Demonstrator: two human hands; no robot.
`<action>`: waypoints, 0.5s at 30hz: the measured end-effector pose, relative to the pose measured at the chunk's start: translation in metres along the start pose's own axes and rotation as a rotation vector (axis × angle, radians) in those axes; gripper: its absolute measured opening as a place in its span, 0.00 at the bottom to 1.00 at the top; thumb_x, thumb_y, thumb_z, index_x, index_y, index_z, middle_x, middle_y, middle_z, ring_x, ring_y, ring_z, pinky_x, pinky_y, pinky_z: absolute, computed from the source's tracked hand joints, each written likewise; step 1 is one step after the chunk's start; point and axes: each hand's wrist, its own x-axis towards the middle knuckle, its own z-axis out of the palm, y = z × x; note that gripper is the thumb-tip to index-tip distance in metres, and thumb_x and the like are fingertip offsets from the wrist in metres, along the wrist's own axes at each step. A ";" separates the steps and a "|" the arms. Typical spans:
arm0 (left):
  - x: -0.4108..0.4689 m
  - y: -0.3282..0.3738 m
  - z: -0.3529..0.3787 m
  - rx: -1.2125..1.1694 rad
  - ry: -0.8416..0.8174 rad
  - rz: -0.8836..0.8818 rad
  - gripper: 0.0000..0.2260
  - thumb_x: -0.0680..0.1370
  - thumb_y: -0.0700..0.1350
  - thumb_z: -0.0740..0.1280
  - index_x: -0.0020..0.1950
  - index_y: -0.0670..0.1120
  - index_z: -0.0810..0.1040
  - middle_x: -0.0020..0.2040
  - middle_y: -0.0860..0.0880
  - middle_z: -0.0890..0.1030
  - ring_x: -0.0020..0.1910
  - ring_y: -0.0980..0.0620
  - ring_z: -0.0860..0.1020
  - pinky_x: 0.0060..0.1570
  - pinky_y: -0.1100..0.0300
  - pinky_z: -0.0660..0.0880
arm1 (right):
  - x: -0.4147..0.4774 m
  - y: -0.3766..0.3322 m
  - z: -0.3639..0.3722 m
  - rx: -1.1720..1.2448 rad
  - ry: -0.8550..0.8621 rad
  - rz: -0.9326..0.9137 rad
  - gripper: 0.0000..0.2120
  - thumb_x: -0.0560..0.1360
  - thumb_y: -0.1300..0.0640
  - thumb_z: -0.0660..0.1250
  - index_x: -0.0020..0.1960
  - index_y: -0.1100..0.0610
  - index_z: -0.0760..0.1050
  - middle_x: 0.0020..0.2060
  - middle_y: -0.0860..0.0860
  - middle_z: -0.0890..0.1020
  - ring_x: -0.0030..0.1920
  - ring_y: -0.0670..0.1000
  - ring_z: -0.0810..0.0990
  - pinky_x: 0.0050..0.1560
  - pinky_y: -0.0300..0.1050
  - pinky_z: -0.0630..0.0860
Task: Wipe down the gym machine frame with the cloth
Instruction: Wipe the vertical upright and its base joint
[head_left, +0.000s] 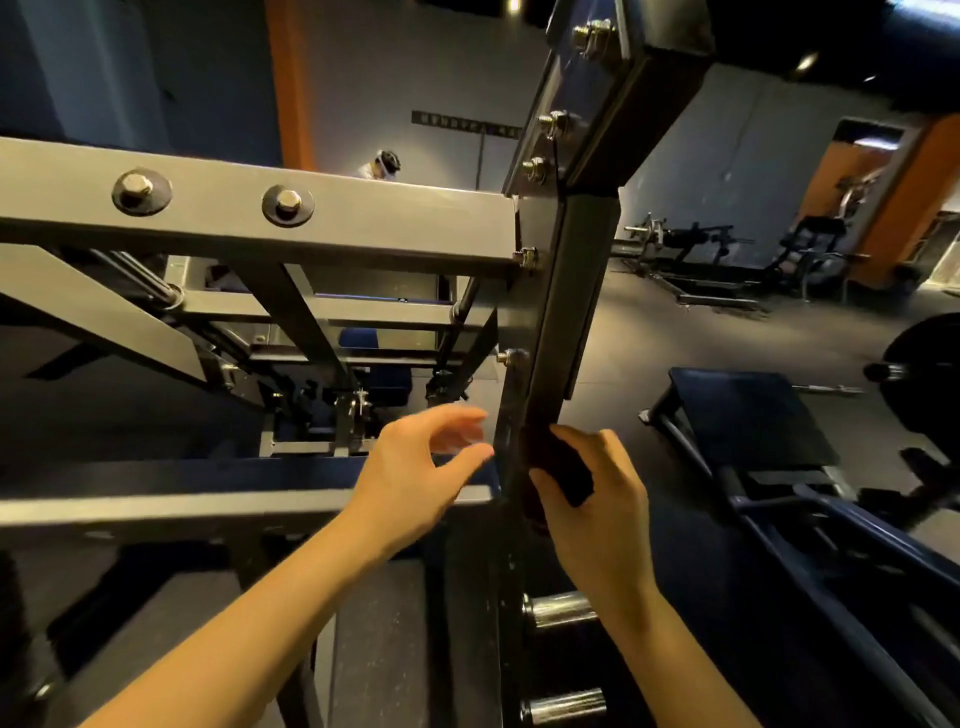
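- Dark folded cloth (563, 470): pressed to the lower part of the dark steel upright post (576, 291) of the gym machine frame.
- Right hand (597, 501): fingers curled round the cloth.
- Left hand (415, 467): empty, fingers loosely spread, just left of the post.
- Grey steel crossbeam (363, 218): two hex bolts, meets the post.
- Chrome pegs (561, 608): below the hands.

frame (363, 223): grey steel box beams, chunky hex bolts, bolted onto darker upright post (576, 291). cloth (563, 470): dark, bunched up, pressed against post's lower stretch.
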 end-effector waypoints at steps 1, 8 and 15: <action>-0.006 -0.002 0.000 -0.027 -0.098 -0.034 0.15 0.78 0.53 0.72 0.64 0.56 0.81 0.54 0.62 0.83 0.55 0.66 0.80 0.59 0.64 0.78 | -0.004 -0.008 0.004 0.021 -0.013 0.059 0.21 0.74 0.60 0.76 0.62 0.45 0.74 0.53 0.33 0.77 0.55 0.30 0.78 0.54 0.29 0.78; -0.014 -0.007 -0.016 -0.366 -0.300 -0.193 0.09 0.78 0.50 0.73 0.58 0.52 0.84 0.50 0.56 0.87 0.53 0.58 0.84 0.56 0.58 0.80 | -0.021 -0.047 0.030 0.258 -0.116 0.307 0.25 0.76 0.67 0.73 0.68 0.51 0.72 0.59 0.46 0.82 0.57 0.40 0.83 0.53 0.34 0.80; 0.013 -0.035 -0.035 -0.321 -0.217 -0.222 0.10 0.78 0.53 0.72 0.57 0.52 0.84 0.48 0.55 0.87 0.50 0.59 0.85 0.53 0.54 0.83 | -0.016 -0.038 0.025 0.065 0.029 0.405 0.17 0.76 0.67 0.72 0.58 0.48 0.79 0.49 0.46 0.84 0.50 0.44 0.84 0.48 0.34 0.79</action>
